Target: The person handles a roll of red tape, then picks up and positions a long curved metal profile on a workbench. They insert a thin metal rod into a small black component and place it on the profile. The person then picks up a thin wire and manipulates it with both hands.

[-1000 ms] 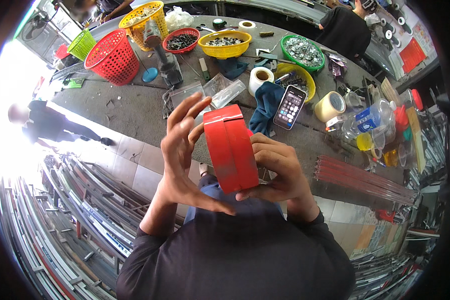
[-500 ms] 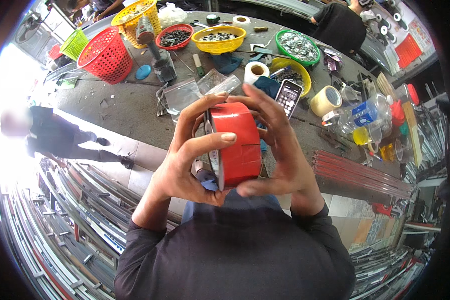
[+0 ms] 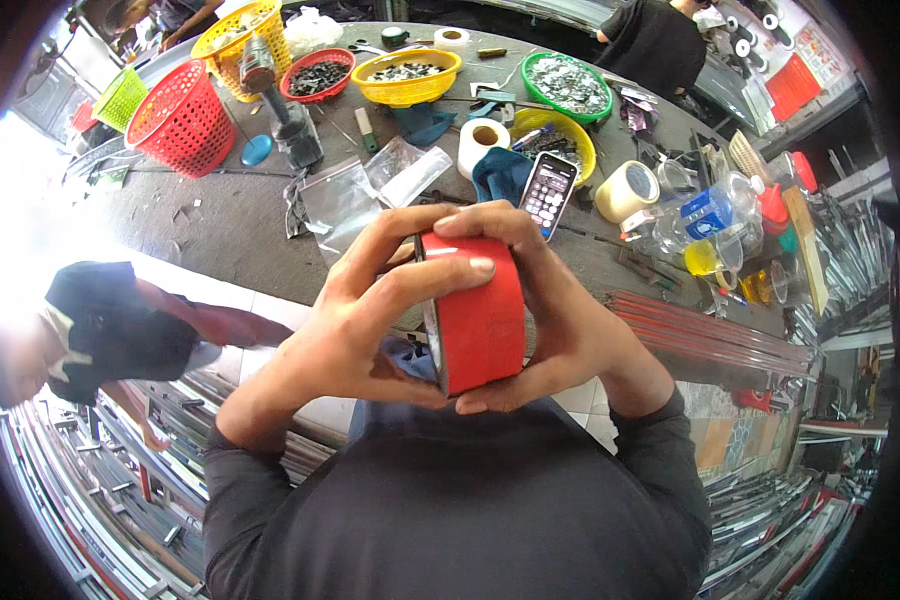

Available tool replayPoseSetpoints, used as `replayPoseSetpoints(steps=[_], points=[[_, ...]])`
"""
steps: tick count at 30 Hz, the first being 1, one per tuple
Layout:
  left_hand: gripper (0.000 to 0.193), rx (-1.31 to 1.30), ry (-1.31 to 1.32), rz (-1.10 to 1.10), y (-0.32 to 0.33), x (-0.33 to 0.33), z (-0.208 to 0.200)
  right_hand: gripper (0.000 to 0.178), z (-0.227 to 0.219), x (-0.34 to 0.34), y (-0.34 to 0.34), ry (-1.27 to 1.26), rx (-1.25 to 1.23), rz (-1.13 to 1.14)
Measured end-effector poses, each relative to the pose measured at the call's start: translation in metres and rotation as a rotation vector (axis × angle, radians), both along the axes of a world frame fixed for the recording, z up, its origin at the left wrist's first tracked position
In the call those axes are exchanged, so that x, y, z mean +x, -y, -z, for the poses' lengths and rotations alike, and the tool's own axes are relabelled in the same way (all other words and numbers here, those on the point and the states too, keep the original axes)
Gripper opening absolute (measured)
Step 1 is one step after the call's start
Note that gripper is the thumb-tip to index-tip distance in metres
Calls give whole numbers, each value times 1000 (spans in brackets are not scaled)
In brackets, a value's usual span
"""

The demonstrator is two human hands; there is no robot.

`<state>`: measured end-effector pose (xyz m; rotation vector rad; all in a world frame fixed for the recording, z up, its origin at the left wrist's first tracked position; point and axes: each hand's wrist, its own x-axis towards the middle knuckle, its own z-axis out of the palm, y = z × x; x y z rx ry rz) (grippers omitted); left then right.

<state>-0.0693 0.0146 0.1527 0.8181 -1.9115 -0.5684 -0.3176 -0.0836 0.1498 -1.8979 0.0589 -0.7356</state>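
Left hand: your left hand (image 3: 340, 325) is curled part-way open around the left face of the roll, one finger lying across its red rim, thumb at the lower corner.
Right hand: your right hand (image 3: 565, 325) cups the other side, fingers over the top edge, thumb under the lower one.
Red roll: the wide red roll (image 3: 485, 335) is held up between your two hands, in front of your chest, its band facing you.
Progress: as far as one can judge, you have the roll picked up and secured from both sides; no strip shows drawn free, and it is not set down. How much handling remains, you cannot tell from here.
Bags: clear plastic bags (image 3: 335, 205) lie on the counter (image 3: 215, 230), just beyond your left hand.
Phone: the lit phone (image 3: 548, 197) leans on or beside a blue cloth (image 3: 498, 178); contact is unclear.
Other rolls: a white roll (image 3: 473, 155) stands behind the cloth, a cream roll (image 3: 622, 198) to the phone's right.
Far side: a red basket (image 3: 180, 120) and a yellow bowl (image 3: 410, 93) of small parts sit farther back.
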Motion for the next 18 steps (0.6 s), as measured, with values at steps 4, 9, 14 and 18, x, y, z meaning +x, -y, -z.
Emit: replayPoseSetpoints(steps=[4,9,14,18], points=[[107,-78,-20,81,10,-1,-4,131,-10,-8,0,20,-158,12],[105,-227,-9,116,33,-12,-5,129,-15,-18,1,42,-200,62],[99,-277,-34,176,53,-21,-5,121,-6,-27,6,99,-194,108],[95,-310,-8,175,57,-22,5,119,1,-29,8,125,-180,109]])
